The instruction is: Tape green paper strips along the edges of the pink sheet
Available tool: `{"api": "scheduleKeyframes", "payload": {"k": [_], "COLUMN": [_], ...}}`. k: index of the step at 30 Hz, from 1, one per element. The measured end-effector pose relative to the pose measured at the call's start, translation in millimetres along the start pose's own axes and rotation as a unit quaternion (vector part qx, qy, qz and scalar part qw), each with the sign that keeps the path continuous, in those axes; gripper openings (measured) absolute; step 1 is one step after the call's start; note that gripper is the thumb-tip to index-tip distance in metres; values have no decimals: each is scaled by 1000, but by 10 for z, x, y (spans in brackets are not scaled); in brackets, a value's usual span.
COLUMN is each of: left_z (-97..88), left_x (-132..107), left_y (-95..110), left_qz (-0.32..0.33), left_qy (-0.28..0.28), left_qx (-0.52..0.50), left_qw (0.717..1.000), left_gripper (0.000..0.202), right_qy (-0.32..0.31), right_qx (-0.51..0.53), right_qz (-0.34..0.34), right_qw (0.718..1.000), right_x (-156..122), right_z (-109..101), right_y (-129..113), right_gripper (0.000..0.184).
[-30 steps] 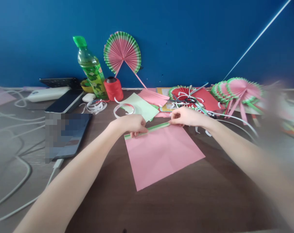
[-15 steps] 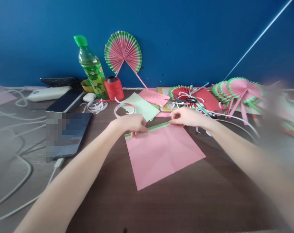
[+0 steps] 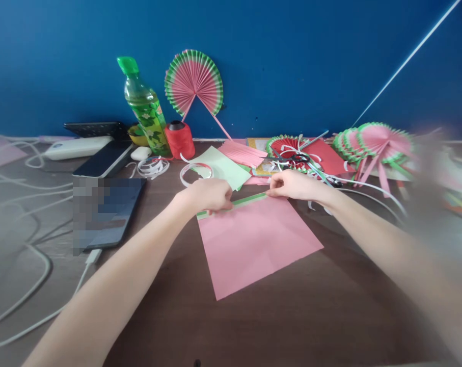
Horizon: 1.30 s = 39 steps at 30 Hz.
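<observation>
A pink square paper sheet [image 3: 253, 244] lies flat on the dark wooden table [image 3: 292, 316]. A narrow green strip [image 3: 249, 200] runs along its far edge. My left hand [image 3: 210, 196] is closed, fingers pressed down on the left end of that edge. At the right end, my right hand [image 3: 294, 184] pinches the same strip edge. Both forearms reach in from the bottom corners.
Behind the sheet lie a light green paper [image 3: 221, 168], folded pink paper [image 3: 241, 153], scissors [image 3: 295, 159] and white strips. Pink-green paper fans [image 3: 194, 81] [image 3: 376, 142] stand at the wall. A green bottle [image 3: 142, 107], red thread spool [image 3: 179, 138], phones [image 3: 108, 209] and cables sit left.
Almost nothing has moved. My left hand has shifted very slightly along the strip edge; the paper and my right hand stay where they were.
</observation>
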<state>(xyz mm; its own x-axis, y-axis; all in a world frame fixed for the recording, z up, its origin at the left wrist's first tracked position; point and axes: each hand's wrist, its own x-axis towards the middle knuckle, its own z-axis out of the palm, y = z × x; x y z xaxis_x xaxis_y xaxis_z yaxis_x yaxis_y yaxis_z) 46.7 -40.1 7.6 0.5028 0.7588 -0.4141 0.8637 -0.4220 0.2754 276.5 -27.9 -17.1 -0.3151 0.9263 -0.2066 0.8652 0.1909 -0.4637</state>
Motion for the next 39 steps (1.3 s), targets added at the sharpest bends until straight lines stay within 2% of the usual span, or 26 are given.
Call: {"api": "scheduleKeyframes", "payload": {"k": [2,4,6,9,12,15,21,28,39], "left_z": [55,167,316,514,600,610,611,613,618], "left_x": [16,68,140,234,283,301,298,294,298], "left_y": [94,190,262,289,248,214,227,230,225], "left_qz": [52,151,212,267,288,297,296,297,288], "left_qy": [103,189,223,245,260,273,284,285,273], "left_qx": [34,41,84,76,46,26,20,19,27], "left_qw": [993,970,948,929,921,915,911,911,917], "left_gripper": [13,26,33,41,39,37,36,37,41], "right_qy": [2,7,12,17,23,26,-24,-41,1], "right_qx": [-1,-5,-9,-17,-26,-34,23,31,-84], "right_qz": [1,-4,-10,-7,12,35,36,46,36], "right_qw": [1000,1000,1000,1000,999,998,999,998,996], "right_x": [1,9,21,34,22,4,17,16,22], "right_z": [3,11,21,29,22,4,-58,-123,-66], "right_y": [0,11,30,46,21,-3,94,124,129], "right_gripper": [19,19,17,17,19,21,18,18,17]}}
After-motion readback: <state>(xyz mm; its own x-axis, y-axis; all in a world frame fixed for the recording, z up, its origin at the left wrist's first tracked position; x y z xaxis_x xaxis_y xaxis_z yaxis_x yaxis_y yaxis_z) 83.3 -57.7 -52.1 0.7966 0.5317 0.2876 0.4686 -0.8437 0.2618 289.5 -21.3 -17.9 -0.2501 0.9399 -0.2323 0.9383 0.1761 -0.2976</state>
